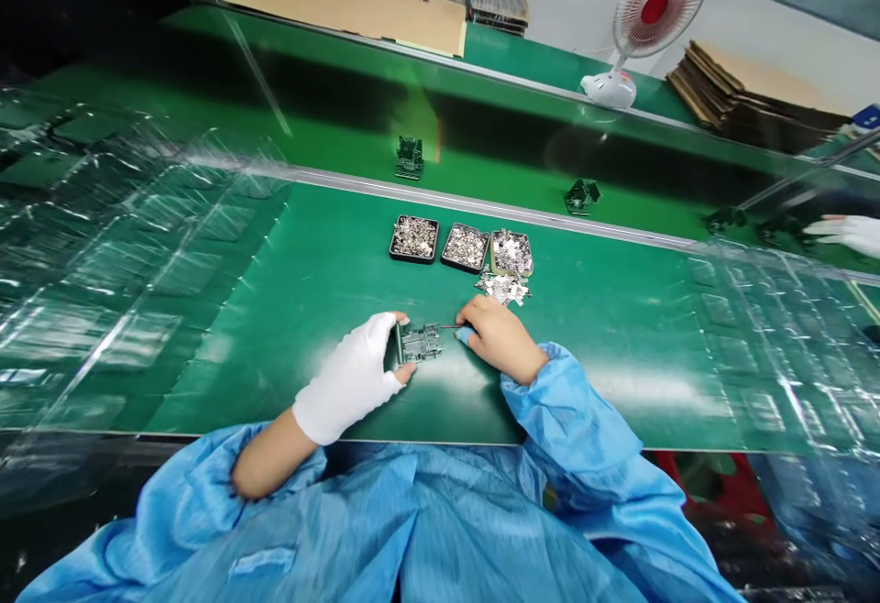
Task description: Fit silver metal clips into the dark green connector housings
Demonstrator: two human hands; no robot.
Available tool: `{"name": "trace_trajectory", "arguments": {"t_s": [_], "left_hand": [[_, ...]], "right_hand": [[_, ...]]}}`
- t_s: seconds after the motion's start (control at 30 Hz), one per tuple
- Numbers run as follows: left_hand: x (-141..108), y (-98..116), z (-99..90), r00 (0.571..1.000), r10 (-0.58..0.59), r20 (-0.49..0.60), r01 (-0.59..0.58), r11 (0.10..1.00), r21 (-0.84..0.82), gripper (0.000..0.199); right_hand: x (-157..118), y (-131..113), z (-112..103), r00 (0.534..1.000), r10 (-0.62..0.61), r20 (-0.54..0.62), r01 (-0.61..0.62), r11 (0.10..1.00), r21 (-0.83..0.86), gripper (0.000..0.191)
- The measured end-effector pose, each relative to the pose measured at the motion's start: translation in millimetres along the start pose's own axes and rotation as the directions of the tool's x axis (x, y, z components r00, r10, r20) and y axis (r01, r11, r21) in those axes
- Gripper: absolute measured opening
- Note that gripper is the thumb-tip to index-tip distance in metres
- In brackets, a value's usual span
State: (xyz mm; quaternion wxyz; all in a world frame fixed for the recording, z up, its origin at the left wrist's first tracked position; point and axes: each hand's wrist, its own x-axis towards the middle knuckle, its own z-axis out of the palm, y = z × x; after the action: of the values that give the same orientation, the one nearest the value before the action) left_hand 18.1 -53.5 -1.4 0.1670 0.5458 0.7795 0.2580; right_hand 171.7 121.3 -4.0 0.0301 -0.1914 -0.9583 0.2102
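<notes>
My left hand [361, 369], in a white glove with bare fingertips, grips a dark green plastic frame part [419, 344] by its left end, just above the green bench. Closed around a thin metal tool [450, 326] is my right hand [496, 333], bare, with a light blue wrap on one finger. The tool's tip reaches to the right side of the frame part; whether they touch I cannot tell. Just beyond my right hand lies a loose pile of small silvery metal pieces [505, 288]. Behind it stand three small trays [393, 253] full of similar pieces.
Clear plastic trays [89, 310] cover the left side, and more [770, 346] stand at the right. Beyond a metal rail [481, 211], similar green parts [410, 157] sit on a green strip. Another person's gloved hand [852, 232] shows at far right. A fan [611, 88] stands behind.
</notes>
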Motion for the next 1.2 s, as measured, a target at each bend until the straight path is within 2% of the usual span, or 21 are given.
{"name": "trace_trajectory", "arguments": {"t_s": [0.1,0.17,0.27,0.47,0.6,0.67,0.8,0.87,1.07,1.2], "left_hand": [[-2.2,-11.3,-1.3,1.0,0.012,0.01,-0.012,0.999,-0.042,0.051],[-3.6,-18.7,-2.7,0.999,0.004,0.039,-0.002,0.999,-0.049,0.052],[-5.2,-24.9,-3.0,0.998,-0.01,0.056,0.013,0.998,-0.056,0.052],[-6.1,-25.3,-1.5,0.998,0.025,0.054,-0.022,0.998,-0.064,0.051],[-5.7,-25.9,-1.5,0.997,0.042,0.061,-0.039,0.998,-0.039,0.05],[-5.5,-26.3,-1.3,0.997,0.042,0.064,-0.041,0.999,-0.023,0.051],[-5.7,-26.0,-1.7,0.997,0.037,0.074,-0.037,0.999,-0.007,0.052],[-6.0,-25.2,-2.6,0.996,0.03,0.078,-0.03,1.0,-0.005,0.051],[-5.4,-23.0,-5.3,0.995,0.068,0.078,-0.07,0.997,0.023,0.049],[-5.5,-23.9,-5.0,0.994,0.085,0.072,-0.086,0.996,0.021,0.051]], "right_hand": [[-0.2,0.7,4.5,1.0,-0.013,0.003,0.013,1.0,0.01,0.022],[-0.8,-1.4,8.2,0.999,-0.045,-0.007,0.046,0.994,0.102,0.025],[-2.8,-6.9,11.8,0.99,-0.137,0.039,0.127,0.971,0.201,0.029],[-4.6,-21.1,10.0,0.983,-0.094,0.155,0.09,0.995,0.033,0.032],[-4.0,-27.5,7.6,0.978,-0.02,0.207,0.025,0.999,-0.02,0.031],[-3.6,-25.6,6.2,0.975,-0.001,0.223,-0.008,0.999,0.04,0.032],[-4.1,-14.1,2.0,0.974,-0.068,0.215,-0.002,0.951,0.308,0.035],[-4.9,-10.2,-0.4,0.969,-0.089,0.23,0.004,0.938,0.347,0.037],[-7.7,-18.9,-1.9,0.955,-0.096,0.28,0.047,0.983,0.178,0.035],[-9.6,-29.2,-0.7,0.951,-0.058,0.305,0.053,0.998,0.024,0.029]]}}
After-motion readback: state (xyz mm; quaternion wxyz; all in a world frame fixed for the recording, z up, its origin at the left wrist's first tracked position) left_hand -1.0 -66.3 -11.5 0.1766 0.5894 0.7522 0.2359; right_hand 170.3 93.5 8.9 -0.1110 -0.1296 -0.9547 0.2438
